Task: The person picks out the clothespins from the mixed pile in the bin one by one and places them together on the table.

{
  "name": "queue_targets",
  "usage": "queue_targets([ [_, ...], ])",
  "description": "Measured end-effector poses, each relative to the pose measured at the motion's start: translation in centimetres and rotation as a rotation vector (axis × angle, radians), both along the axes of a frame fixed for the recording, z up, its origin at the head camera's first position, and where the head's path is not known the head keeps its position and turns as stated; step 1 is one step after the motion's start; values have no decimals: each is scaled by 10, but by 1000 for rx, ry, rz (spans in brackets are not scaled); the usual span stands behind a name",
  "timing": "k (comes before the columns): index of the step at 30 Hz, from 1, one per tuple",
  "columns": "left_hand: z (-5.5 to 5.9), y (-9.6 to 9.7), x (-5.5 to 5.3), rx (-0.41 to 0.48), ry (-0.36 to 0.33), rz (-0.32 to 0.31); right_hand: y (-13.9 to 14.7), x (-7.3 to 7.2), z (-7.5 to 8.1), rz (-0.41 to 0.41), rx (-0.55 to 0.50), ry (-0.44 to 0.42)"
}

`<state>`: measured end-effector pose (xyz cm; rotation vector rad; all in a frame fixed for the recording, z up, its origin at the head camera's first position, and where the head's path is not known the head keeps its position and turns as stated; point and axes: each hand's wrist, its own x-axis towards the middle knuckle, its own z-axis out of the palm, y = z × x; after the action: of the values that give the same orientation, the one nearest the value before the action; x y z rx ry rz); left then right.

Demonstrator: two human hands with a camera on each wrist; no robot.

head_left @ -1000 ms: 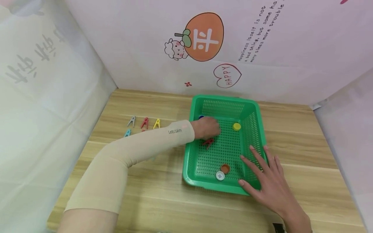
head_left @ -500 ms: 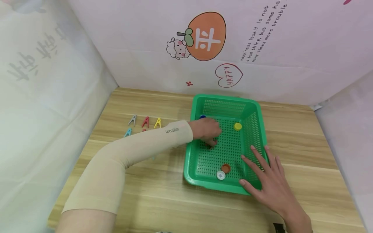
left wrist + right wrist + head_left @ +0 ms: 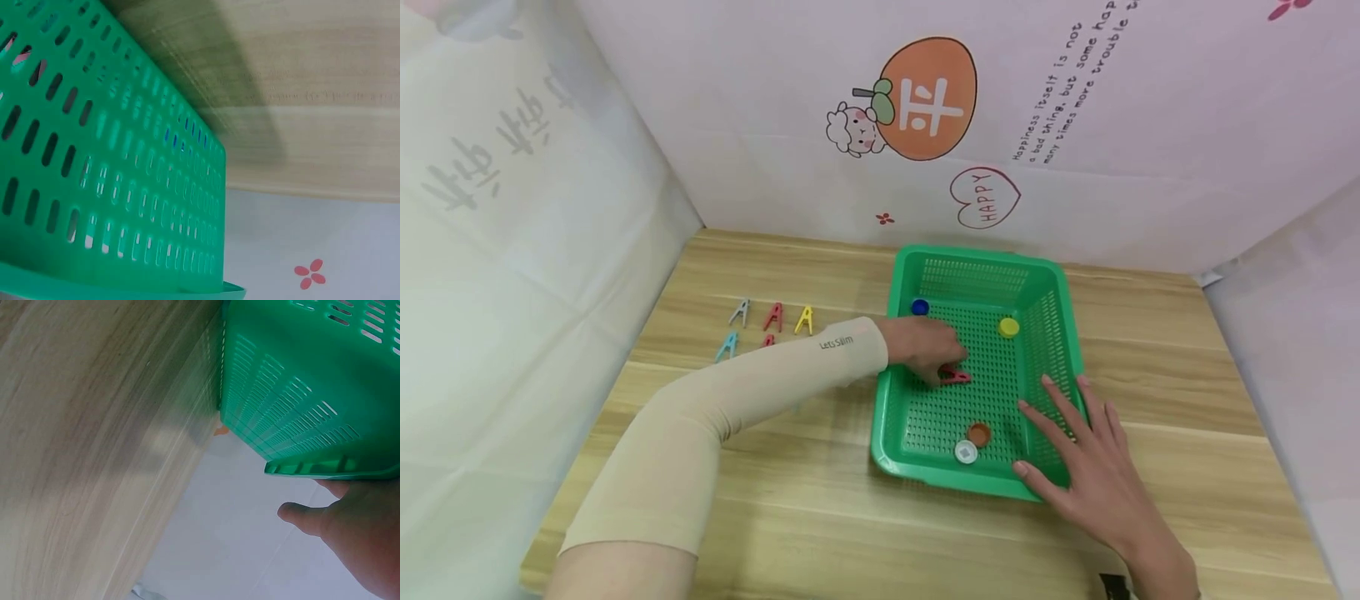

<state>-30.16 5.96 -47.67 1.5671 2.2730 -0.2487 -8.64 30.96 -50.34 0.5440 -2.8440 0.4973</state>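
A green plastic basket (image 3: 886,425) stands on the wooden table. My left hand (image 3: 925,343), in a beige sleeve, reaches over its left wall. With thumb and fingers it pinches a red clothespin (image 3: 957,377) low over the basket floor; part of the pin is behind the fingers. Spread over the basket's right wall, my right hand (image 3: 1101,467) has its fingers straight across the rim. In the right wrist view, part of that hand (image 3: 362,531) shows beside the basket rim (image 3: 325,474). The left wrist view shows the basket's slotted outer wall (image 3: 112,169), not the left hand.
Inside the basket lie a blue cap (image 3: 920,307), a yellow cap (image 3: 1008,327), a brown cap (image 3: 978,434) and a white cap (image 3: 966,452). Left of it, grey (image 3: 741,312), red (image 3: 773,317), yellow (image 3: 804,319) and light-blue (image 3: 727,346) clothespins lie on the table, partly behind the sleeve.
My left hand has come slightly toward the front inside the basket, and the red clothespin has shifted right and turned between its fingers. The blue cap is uncovered. My right hand has stayed put.
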Motion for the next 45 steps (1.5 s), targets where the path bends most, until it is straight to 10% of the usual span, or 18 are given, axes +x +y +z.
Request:
queue_targets([
  [10, 9, -7, -3, 104, -31, -81, -1, 0, 1, 0, 7, -4],
  [23, 54, -61, 3, 315, -140, 13, -1, 1, 2, -5, 6, -7],
  [33, 68, -122, 18, 377, -68, 151, -3, 1, 2, -2, 7, -14],
  [45, 52, -204, 45, 454, -1, 407, -3, 0, 0, 0, 2, -3],
])
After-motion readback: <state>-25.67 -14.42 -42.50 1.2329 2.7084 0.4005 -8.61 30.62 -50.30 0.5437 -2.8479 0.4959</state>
